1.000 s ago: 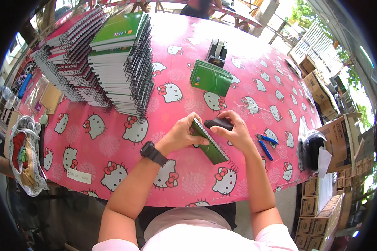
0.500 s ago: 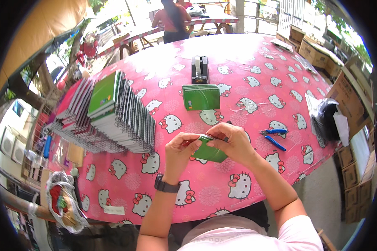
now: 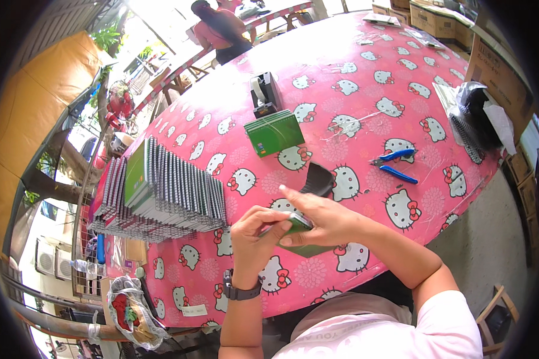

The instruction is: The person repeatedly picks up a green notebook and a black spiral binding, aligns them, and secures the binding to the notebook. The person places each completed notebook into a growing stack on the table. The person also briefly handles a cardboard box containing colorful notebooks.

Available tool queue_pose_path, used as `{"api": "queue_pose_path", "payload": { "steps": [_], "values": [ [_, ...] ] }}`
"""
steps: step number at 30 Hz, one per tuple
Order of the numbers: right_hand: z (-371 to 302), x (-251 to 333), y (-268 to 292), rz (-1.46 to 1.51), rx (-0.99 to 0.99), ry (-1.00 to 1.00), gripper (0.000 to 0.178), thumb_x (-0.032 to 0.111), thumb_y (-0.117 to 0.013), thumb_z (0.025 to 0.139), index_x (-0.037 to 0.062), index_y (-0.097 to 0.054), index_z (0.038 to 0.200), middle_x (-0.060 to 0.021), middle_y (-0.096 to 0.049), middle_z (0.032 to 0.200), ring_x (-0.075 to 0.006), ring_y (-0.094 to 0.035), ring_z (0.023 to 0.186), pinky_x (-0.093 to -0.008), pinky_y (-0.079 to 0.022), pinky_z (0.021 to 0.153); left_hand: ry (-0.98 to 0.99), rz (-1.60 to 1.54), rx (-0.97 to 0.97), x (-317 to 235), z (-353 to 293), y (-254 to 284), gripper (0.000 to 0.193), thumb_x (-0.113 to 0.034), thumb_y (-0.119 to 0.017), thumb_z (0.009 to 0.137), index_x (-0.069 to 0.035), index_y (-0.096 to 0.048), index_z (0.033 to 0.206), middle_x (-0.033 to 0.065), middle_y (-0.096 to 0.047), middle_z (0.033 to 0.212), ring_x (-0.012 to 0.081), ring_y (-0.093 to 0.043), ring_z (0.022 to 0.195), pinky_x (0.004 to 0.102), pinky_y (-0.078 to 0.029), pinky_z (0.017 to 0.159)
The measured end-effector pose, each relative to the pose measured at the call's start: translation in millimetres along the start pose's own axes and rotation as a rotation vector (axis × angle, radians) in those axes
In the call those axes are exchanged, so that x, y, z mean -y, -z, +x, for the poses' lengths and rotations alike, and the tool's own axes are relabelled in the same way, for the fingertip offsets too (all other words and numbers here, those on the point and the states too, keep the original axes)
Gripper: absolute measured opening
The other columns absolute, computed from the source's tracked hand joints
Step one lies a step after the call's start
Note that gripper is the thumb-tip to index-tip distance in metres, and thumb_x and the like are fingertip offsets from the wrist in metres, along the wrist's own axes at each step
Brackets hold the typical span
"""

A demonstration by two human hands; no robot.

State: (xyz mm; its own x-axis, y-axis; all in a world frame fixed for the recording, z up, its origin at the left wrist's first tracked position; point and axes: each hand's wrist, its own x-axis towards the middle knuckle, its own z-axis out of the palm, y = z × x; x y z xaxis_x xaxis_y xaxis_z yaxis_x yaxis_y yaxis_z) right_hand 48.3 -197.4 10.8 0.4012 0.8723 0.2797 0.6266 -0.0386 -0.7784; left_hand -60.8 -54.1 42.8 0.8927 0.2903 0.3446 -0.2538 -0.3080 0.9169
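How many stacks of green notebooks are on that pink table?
2: a tall spiral-bound stack on the left, and a small stack in front of the black tape dispenser. More may be hidden behind the tall one.

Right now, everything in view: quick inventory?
Small rectangular notebook: one, green, held
Small notebook stack: one, green, upper centre
Tall spiral notebook piles: two-plus, green/magenta, left
Boxy tape dispenser: one, black, beyond stack
Hand cutters: one, blue handled, right
Unidentified object: one, black, beyond notebook
Plastic bag: one, clear, lower left
Cardboard boxes: several, brown, right
Table cover: one, pink, beneath
Distant people: two, pinkish tops, background
Wristwatch: one, black, left wrist
Left hand, right hand: two, bare, on notebook
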Motion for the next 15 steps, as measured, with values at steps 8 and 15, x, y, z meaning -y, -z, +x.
{"api": "queue_pose_path", "payload": {
  "steps": [8,15],
  "values": [
    [-5,-2,0,0.246,-0.023,0.038,0.087,0.047,-0.069,0.079,-0.0053,-0.033,0.139,-0.0242,-0.057,0.117,-0.0334,-0.059,0.103,-0.0386,-0.045,0.09,0.028,0.036,-0.045,-3,2,-10,0.015,0.005,-0.071,0.076,0.002,-0.068,0.09,0.0049,-0.063,0.086,0.0103,-0.06,0.079,0.0223,-0.049,0.07],
    [-7,0,9,0.409,-0.324,0.123,0.037,0.015,-0.074,0.078,0.0022,-0.06,0.109,-0.0087,-0.06,0.095,-0.0179,-0.06,0.088,-0.0311,-0.05,0.076,0.051,-0.04,-0.051,2,1,-10,0.015,0.005,-0.07,0.078,0.002,-0.067,0.093,0.0048,-0.061,0.088,0.0108,-0.06,0.08,0.0224,-0.049,0.071]
  ]
}}
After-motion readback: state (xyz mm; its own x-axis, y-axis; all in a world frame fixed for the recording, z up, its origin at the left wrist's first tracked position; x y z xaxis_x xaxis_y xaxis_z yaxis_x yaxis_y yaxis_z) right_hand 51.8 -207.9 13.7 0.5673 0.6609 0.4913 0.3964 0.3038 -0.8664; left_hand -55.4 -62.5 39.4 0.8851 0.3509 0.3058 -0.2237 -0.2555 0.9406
